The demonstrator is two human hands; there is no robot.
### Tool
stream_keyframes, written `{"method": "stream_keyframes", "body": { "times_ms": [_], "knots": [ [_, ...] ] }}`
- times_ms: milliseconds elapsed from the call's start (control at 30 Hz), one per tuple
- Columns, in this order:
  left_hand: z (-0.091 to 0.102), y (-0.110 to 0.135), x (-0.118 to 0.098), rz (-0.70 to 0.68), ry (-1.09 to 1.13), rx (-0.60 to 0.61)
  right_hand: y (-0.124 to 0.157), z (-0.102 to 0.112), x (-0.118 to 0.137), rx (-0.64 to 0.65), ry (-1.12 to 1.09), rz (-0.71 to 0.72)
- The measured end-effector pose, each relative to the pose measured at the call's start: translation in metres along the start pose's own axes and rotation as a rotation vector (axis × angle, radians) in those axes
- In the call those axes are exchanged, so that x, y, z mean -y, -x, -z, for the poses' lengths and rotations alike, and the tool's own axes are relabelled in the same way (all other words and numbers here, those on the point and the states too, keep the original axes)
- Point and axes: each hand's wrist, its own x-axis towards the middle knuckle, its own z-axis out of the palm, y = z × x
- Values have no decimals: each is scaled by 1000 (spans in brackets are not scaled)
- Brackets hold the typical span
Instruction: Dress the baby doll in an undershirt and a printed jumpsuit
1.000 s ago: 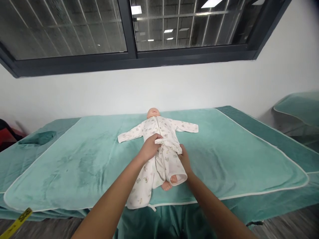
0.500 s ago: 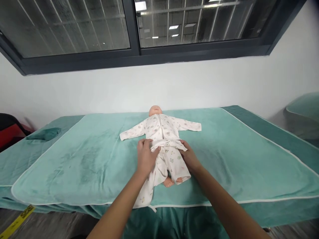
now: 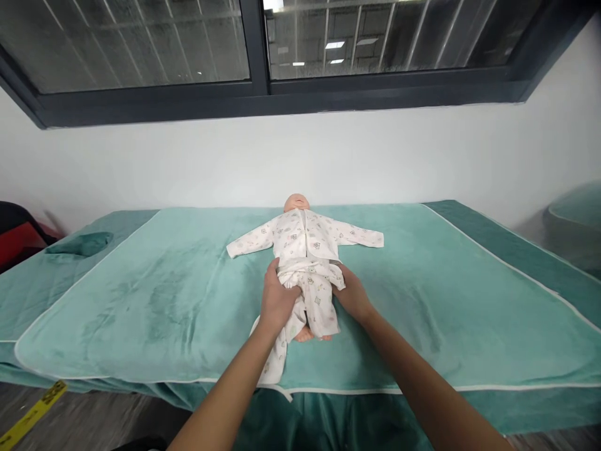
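A baby doll (image 3: pixel 297 202) lies on its back with its head toward the wall and its arms spread out. It wears a white patterned baby top (image 3: pixel 300 232) and matching baby pants (image 3: pixel 318 300), whose waist is bunched at the hips. My left hand (image 3: pixel 278 294) is closed on the left side of the pants' waist, thumb in front. On the other side, my right hand (image 3: pixel 351 292) grips the waist too, its fingers partly hidden by cloth. Bare feet (image 3: pixel 305 334) show below the pant legs. Another piece of white patterned cloth (image 3: pixel 275 363) lies under my left forearm.
A green plush cover (image 3: pixel 164 300) with white piping lies over the bed. A dark-framed window (image 3: pixel 263 100) is set in the white wall behind. Something red and black (image 3: pixel 21 241) stands at the far left. Yellow tape (image 3: pixel 35 413) marks the floor.
The pants' waist has bunched up more, and the pant legs have shifted left and drawn closer together. Both hands remain at the hips, my right slightly further left. The view has tilted down slightly.
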Motion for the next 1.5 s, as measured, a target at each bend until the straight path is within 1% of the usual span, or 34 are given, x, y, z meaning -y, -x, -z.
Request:
{"method": "stream_keyframes", "body": {
  "times_ms": [100,167,233,333,400,433,467,600,667,767,833,900,967,1067,1133,1233,1300,1333,1367,1433,1500],
  "knots": [
    [6,-6,3,-4,-10,-6,-6,-11,-5,-109,93,-19],
    [6,-4,7,-47,-70,-58,-8,-17,-7,-130,158,-62],
    [6,3,8,-172,-179,-141,-7,-19,-9,-113,204,-103],
    [6,18,4,-417,-341,-239,-3,-19,-9,-89,221,-123],
    [7,29,-4,-490,-417,-278,-1,-18,-7,-90,218,-116],
    [8,35,-8,-495,-452,-266,0,-18,-6,-91,213,-104],
    [8,40,-12,-484,-493,-224,0,-18,-5,-90,205,-88],
    [5,54,-21,-432,-726,77,1,-17,-4,-85,206,-56],
    [1,55,-23,-442,-812,140,0,-15,-5,-86,227,-79],
    [-1,48,-25,-460,-864,146,-5,-11,-10,-47,233,-102],
    [-3,39,-27,-466,-887,107,-10,-8,-13,-21,221,-124],
    [-5,30,-29,-472,-908,60,-15,-7,-15,-32,211,-159],
    [-10,26,-29,-490,-923,35,-19,-8,-17,-68,213,-184],
    [-15,30,-23,-550,-845,21,-19,-10,-17,-108,213,-184],
    [-12,35,-13,-589,-689,-22,-13,-10,-15,-121,174,-175],
    [4,32,8,-622,-449,-206,2,-9,-9,-157,87,-118],
    [18,22,21,-573,-352,-308,12,-8,-3,-196,95,-10],
    [25,16,26,-516,-313,-313,14,-8,2,-208,125,61],
    [31,10,29,-440,-275,-275,15,-8,8,-213,166,131],
    [38,2,30,-279,-202,-125,10,-9,23,-167,263,236],
    [41,3,23,-166,-156,32,-5,-10,43,-23,378,249]
  ]
}}
